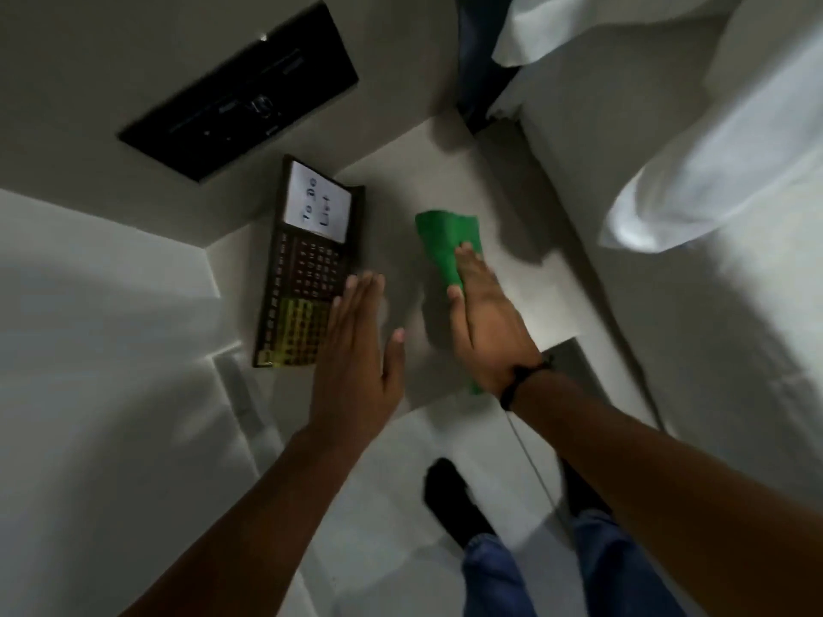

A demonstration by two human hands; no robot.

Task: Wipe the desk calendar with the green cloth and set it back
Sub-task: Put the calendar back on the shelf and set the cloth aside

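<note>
Desk calendar (307, 269) stands on the white shelf (445, 171) against the wall, white "To Do List" card at its far end, yellow block at its near end. Left hand (356, 349) flat, fingers straight and together, overlapping the calendar's near right edge; contact cannot be told. Right hand (485, 322) lies flat on the green cloth (445, 242), fingers extended, just right of the calendar. Black wristband (523, 380) on right wrist.

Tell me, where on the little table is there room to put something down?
The bare strip of table beyond the green cloth, up to the back wall corner, is free. So is the narrow gap between the desk calendar and the cloth. Nearer the front it is crowded: the left hand and right hand cover it.
</note>
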